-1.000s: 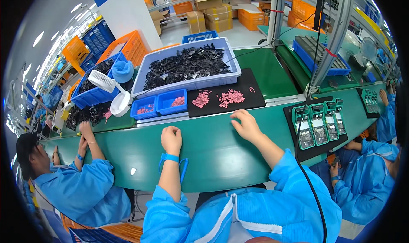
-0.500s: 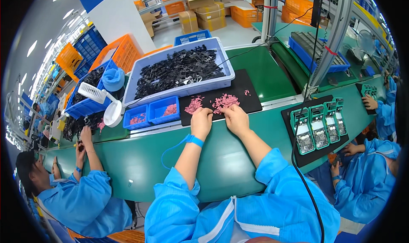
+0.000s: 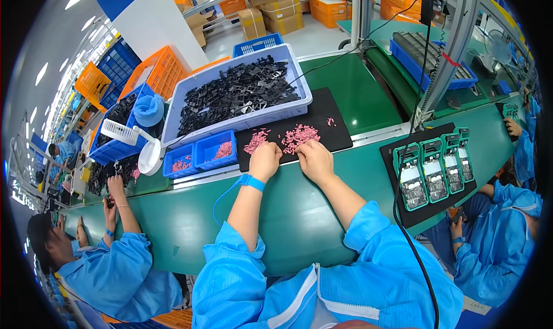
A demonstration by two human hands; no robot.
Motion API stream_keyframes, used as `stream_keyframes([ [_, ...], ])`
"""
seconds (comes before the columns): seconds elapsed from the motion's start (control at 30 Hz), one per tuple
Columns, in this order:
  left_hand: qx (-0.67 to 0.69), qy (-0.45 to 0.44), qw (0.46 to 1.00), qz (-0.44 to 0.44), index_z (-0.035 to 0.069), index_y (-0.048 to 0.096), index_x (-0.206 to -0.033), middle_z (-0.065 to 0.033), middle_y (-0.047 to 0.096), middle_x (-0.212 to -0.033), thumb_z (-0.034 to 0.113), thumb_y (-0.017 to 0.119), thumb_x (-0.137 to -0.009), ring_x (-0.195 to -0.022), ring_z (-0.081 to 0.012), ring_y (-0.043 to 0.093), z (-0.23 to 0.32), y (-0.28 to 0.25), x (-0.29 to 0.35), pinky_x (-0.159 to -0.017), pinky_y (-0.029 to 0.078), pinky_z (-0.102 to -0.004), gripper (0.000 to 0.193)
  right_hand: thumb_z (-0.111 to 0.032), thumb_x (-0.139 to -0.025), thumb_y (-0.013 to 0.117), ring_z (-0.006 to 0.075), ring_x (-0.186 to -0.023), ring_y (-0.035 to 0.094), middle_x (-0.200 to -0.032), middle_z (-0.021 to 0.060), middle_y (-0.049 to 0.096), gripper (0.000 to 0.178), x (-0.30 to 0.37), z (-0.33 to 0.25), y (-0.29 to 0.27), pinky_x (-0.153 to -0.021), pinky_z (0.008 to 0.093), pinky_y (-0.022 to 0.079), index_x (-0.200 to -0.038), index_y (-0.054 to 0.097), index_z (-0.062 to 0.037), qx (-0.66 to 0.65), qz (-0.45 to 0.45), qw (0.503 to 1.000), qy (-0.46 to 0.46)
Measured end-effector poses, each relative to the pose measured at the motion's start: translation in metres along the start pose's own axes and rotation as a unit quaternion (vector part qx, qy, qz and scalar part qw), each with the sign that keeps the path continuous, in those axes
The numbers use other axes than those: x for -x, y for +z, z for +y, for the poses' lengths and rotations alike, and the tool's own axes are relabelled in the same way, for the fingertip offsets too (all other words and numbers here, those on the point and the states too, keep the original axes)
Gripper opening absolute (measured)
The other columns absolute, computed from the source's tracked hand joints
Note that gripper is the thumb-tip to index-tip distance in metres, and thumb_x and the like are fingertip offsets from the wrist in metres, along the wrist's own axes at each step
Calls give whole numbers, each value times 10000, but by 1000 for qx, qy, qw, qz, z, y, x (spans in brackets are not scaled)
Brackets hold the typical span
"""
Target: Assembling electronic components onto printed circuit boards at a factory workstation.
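Both of my hands are at the near edge of a black mat (image 3: 327, 113) on the green bench. My left hand (image 3: 265, 159) has its fingers drawn together beside a small pile of pink pieces (image 3: 255, 140); whatever they pinch is too small to see. My right hand (image 3: 315, 161) is also closed, its fingertips at the near edge of a larger pink pile (image 3: 299, 135). A gap separates the two hands. On my left wrist is a blue band (image 3: 252, 182) with a cord. A few stray pink pieces (image 3: 331, 121) lie farther right on the mat.
Two small blue bins (image 3: 203, 165) with pink pieces stand left of the mat. Behind is a large pale tub (image 3: 253, 118) of black parts. A white fan (image 3: 151, 156) stands left. Green-framed devices (image 3: 413, 182) lie right, near a hanging black cable (image 3: 397, 208). Co-workers sit on both sides.
The view has shifted slightly. My hands stay closed at the mat's near edge, in much the same place by the pink piles.
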State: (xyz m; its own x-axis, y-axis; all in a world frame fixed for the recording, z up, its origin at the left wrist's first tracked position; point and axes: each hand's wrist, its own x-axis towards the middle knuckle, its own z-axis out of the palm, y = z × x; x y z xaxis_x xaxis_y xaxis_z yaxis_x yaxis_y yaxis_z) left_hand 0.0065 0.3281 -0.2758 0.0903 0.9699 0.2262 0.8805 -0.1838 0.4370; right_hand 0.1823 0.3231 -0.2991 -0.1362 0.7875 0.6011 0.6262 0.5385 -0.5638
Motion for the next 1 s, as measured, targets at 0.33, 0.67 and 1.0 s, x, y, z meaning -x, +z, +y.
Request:
stream_keyframes([
  [0.33,-121,13,993,4,57,660,-732,-173,637,-825,114,609,-772,-798,-348,634,13,0,2,-727,515,-447,87,-118,-752,660,271,-858,605,-838,69,600,36,-4,-2,0,-748,391,495,-766,627,-112,34,-49,997,39],
  [0.67,-135,34,990,-3,9,625,-787,-184,627,-838,8,608,-696,-803,-330,636,23,-13,63,-714,541,-395,93,-122,-824,600,326,-836,577,-844,125,578,54,-2,3,4,-735,436,470,-816,589,-69,69,-43,997,-11],
  [1.0,-118,-37,992,36,16,585,-816,-169,608,-857,12,591,-694,-845,-314,612,36,0,118,-744,524,-391,122,-115,-800,605,349,-791,562,-797,151,560,98,1,12,10,-700,452,454,-755,557,-43,85,-35,995,-31],
])
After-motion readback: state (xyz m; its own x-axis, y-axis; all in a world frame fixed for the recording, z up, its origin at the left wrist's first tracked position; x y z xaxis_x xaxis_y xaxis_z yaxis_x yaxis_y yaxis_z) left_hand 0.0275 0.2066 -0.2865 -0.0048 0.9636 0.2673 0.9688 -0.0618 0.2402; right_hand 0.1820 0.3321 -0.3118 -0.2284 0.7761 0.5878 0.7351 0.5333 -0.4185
